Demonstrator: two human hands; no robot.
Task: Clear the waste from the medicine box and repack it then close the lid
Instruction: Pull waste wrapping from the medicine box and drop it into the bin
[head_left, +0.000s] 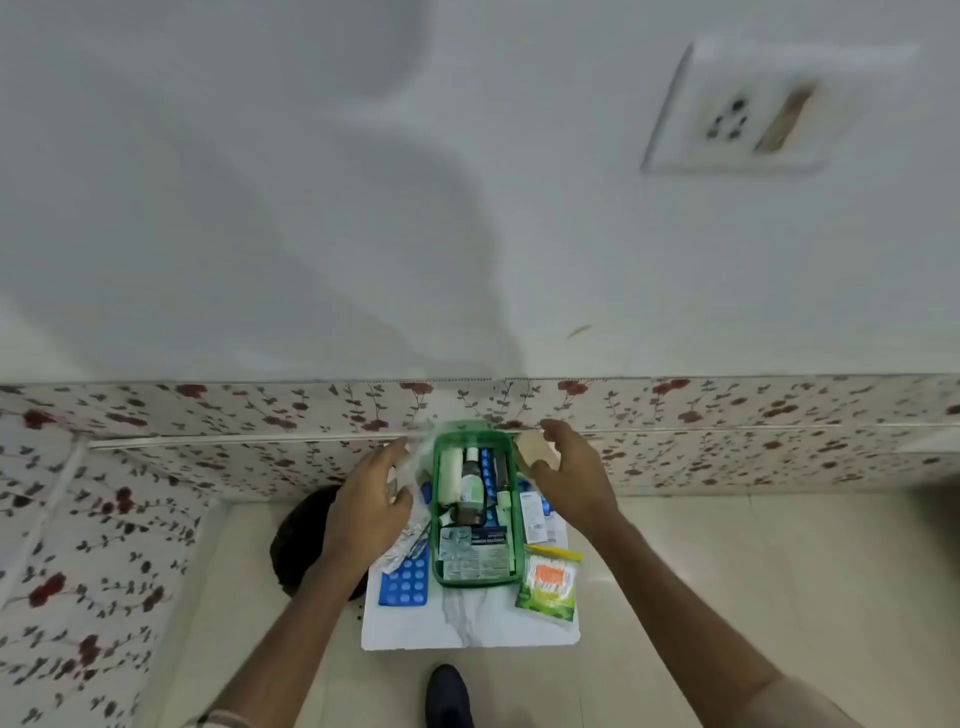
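Observation:
The green medicine box (435, 519) stands without a lid on a small white table (467, 618). It holds bottles, tubes and a blister strip. My left hand (366, 501) is at the box's left side, fingers curled around a blurred clear plastic piece (418, 462). My right hand (569, 480) hovers at the box's right side with fingers spread, close to a beige item (535, 449); whether it touches it is unclear. Left of the box lie a blue pill strip (404, 582) and silver foil strips (402, 545). A cotton-bud packet (549, 584) and white leaflets (535, 517) lie to the right.
A dark round object (298, 540) sits on the floor left of the table. A floral-covered bed (104, 519) runs along the left and back. A dark shoe (448, 696) is below the table. A wall socket (737, 114) is on the white wall.

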